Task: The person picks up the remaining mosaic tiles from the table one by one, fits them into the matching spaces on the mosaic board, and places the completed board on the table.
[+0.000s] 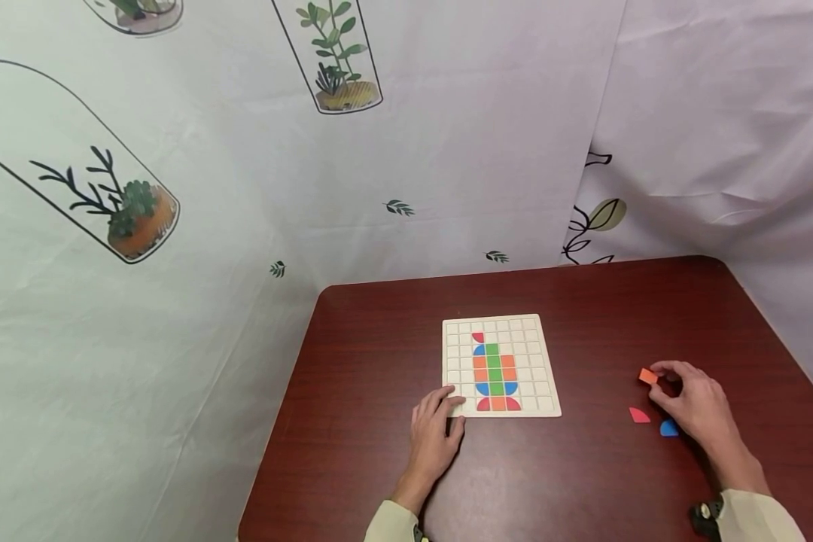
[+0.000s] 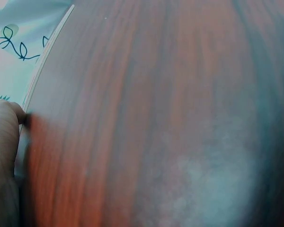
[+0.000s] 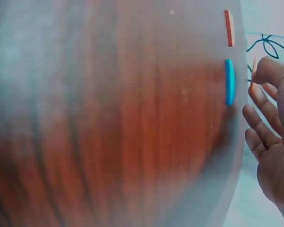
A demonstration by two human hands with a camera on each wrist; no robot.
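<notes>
My right hand [image 1: 696, 399] pinches an orange square tile [image 1: 647, 376] between thumb and fingertips at the right of the table. Below it on the tabletop lie a red quarter-round tile [image 1: 640, 415] and a blue quarter-round tile [image 1: 668, 428]. In the right wrist view the orange tile [image 3: 254, 71] shows edge-on in the fingers. My left hand [image 1: 433, 436] rests with spread fingers at the lower left corner of a cream grid board [image 1: 545, 376]. Several green, orange, blue and red tiles [image 1: 494, 374] sit in the board's cells. The left wrist view shows only part of the left hand [image 2: 4, 142].
The board and loose tiles lie on a dark red-brown wooden table [image 1: 359, 361] with rounded corners. A pale cloth [image 1: 447, 165] printed with plants hangs behind and to the left of it.
</notes>
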